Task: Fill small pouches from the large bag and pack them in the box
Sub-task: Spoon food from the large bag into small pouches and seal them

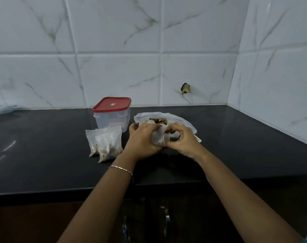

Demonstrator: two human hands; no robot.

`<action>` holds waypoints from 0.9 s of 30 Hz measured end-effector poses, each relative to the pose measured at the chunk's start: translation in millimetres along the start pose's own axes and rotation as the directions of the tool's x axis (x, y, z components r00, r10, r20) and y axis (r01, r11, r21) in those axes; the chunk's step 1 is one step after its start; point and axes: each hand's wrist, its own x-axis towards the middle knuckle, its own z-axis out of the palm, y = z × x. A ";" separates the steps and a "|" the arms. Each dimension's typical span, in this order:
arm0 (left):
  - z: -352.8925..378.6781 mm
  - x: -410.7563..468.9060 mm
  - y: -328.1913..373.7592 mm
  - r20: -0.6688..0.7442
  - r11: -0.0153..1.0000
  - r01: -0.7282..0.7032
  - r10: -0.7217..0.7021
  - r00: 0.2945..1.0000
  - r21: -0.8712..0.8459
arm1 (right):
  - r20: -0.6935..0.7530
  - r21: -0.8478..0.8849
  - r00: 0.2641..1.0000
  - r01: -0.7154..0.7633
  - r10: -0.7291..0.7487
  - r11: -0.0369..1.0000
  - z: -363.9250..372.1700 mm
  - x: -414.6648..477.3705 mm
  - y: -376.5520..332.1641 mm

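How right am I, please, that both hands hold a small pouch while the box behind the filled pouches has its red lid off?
One slip: in the head view the red lid sits on the box. Otherwise yes: left hand and right hand hold a small pouch, and the box stands behind the filled pouches.

A clear plastic box (114, 120), its red lid (112, 103) shut, stands upright. Two filled pouches (105, 142) lean just before it (overlapping). The large bag (166, 115) lies open to the right, a small pouch (159, 137) held at its mouth.
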 end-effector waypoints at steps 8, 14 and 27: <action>8.2 5.9 -5.5 0.030 0.960 0.200 -0.197 0.980 -0.198 | -0.440 0.201 0.867 -0.160 0.235 0.966 -25.3 1.8 1.4; 7.2 14.6 -6.9 0.099 0.746 0.323 -0.329 0.939 -0.582 | -0.513 -0.096 0.753 -0.528 0.412 0.844 -48.4 -3.3 32.5; 23.4 57.2 -26.8 0.033 0.527 0.455 -0.627 0.778 -0.718 | -0.268 -0.455 0.904 -0.425 0.335 0.782 -45.5 -4.8 25.2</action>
